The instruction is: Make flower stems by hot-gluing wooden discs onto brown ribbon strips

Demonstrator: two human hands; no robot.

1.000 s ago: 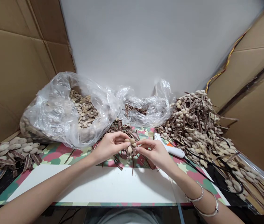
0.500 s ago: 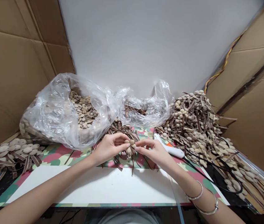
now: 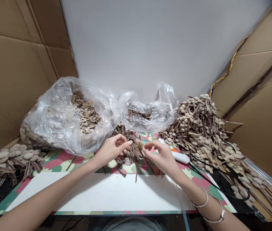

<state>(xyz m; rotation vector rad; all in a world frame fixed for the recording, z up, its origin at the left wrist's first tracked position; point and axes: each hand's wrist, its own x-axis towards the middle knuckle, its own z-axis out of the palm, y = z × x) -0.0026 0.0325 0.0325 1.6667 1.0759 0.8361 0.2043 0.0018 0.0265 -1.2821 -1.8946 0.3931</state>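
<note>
My right hand point(image 3: 158, 155) pinches a small beige padded piece with rounded lobes point(image 3: 139, 143) between thumb and fingertips. Just left of it is my left hand point(image 3: 115, 149), its thumb and fingers loosely curved and apart, with no piece visible in them. Beneath and between both hands lies a bundle of brown striped ribbon strips point(image 3: 133, 155), spread over the camouflage-patterned mat. My left hand's lower fingers are partly hidden beside the ribbons. Close behind my right hand rests a white glue gun point(image 3: 180, 157) with a black cord.
A clear plastic bag point(image 3: 56, 112) of beige padded pieces stands back left; another plastic bag point(image 3: 160, 112) holds ribbon strips. Finished-looking pieces with ribbons are heaped at right point(image 3: 198, 128), and a smaller pile point(image 3: 17, 157) lies left. A white board point(image 3: 116, 192) covers the mat's front. Cardboard walls flank the table.
The hands have drawn slightly apart. My left hand has let go of the beige padded piece, which has moved a little to the right in my right hand.
</note>
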